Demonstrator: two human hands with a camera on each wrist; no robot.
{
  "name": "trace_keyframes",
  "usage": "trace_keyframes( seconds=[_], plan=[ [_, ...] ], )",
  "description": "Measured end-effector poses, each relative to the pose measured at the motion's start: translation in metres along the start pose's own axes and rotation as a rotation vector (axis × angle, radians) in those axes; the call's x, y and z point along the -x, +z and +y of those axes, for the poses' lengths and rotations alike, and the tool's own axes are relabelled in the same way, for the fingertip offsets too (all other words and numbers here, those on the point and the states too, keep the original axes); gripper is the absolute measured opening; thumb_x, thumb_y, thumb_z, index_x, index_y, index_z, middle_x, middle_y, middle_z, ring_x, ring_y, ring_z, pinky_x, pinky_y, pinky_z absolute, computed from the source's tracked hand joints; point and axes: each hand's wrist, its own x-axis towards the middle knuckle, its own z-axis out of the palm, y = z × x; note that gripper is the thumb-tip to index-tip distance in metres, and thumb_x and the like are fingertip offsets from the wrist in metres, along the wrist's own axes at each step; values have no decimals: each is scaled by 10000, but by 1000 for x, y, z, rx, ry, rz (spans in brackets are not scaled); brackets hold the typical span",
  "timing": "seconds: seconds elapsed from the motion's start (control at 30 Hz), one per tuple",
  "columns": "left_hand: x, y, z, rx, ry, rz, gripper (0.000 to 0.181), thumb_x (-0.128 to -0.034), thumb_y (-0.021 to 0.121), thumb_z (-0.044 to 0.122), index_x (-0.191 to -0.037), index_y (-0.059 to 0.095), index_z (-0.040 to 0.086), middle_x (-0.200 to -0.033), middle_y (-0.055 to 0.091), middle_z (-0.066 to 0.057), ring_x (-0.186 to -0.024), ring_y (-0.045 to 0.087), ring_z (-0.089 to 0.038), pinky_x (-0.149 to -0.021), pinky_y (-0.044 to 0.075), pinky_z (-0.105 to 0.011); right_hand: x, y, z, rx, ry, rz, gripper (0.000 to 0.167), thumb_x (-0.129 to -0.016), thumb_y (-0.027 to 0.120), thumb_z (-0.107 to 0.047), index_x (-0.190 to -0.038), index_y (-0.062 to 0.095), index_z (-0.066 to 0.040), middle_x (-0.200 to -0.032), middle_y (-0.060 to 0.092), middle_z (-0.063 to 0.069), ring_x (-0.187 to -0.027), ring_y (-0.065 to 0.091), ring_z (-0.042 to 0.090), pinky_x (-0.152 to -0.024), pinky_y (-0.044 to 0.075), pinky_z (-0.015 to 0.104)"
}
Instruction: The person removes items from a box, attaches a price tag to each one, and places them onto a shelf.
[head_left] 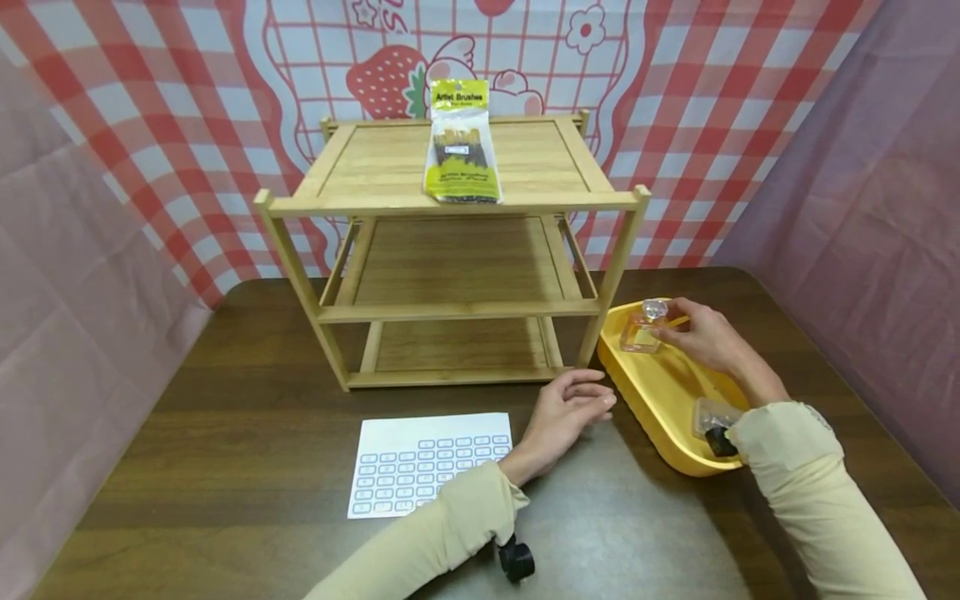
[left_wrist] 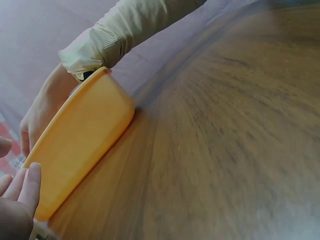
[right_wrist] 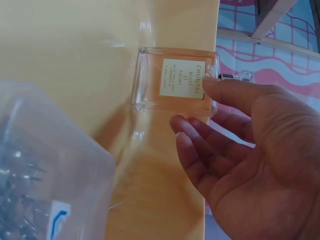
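Observation:
A glass perfume bottle (head_left: 640, 333) with pinkish liquid and a clear faceted cap is at the far end of the yellow tray (head_left: 645, 408). My right hand (head_left: 708, 337) pinches it near the cap; the right wrist view shows the thumb on the upper part of the bottle (right_wrist: 175, 80), beside its cream label. My left hand (head_left: 562, 417) hovers left of the tray with loosely bent fingers, holding nothing. In the left wrist view, fingertips of the left hand (left_wrist: 17, 200) appear close to the tray's side (left_wrist: 85, 135); whether they touch it I cannot tell.
A clear plastic box (head_left: 712, 417) and a black item (head_left: 721, 442) lie in the tray's near end. A three-tier wooden shelf (head_left: 457, 310) stands at the back, a pack of artist brushes (head_left: 461, 150) on top. A sheet of printed labels (head_left: 427, 467) lies in front of it.

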Motion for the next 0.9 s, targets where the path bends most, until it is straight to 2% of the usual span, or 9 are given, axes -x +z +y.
trace_keyframes(
  seconds=[0.07,0.23,0.5,0.77,0.9],
  plan=[
    [-1,3,-2,11,-4,14,381,-955,649,-104,-1317,543,-154,-1067,701,-183,-1078,652,-496,-871,604,-354,0,0,0,2,5,-2,405,-1019,670,-139,-1261,517,147,-1219,578,408,-1061,617,534,-838,558,563],
    [-4,12,-4,47,-20,48,376,-946,662,-110,-1303,555,-150,-1042,701,-163,-1014,690,-424,-852,609,-348,0,0,-1,3,20,-18,407,-1029,657,-149,-1267,512,149,-1231,572,413,-1074,609,541,-849,553,583],
    [-7,23,-10,108,-42,68,377,-942,657,-126,-1301,542,-140,-1026,694,-150,-1036,676,-440,-856,605,-329,0,1,-2,17,20,-21,366,-1016,669,-135,-1211,545,149,-1200,587,399,-1036,611,494,-831,539,564],
    [-11,31,-16,167,-67,110,347,-930,662,-137,-1263,563,-130,-956,690,-116,-838,690,-186,-837,608,-317,0,1,-2,16,18,-25,356,-1011,673,-124,-1201,552,152,-1176,596,386,-1005,616,469,-806,541,533],
    [-15,35,-18,200,-81,147,310,-923,666,-139,-1223,590,-125,-900,670,-86,-773,670,-133,-808,610,-292,0,1,-1,18,19,-26,361,-1011,674,-123,-1205,549,153,-1172,603,388,-1017,617,479,-815,543,544]
  ],
)
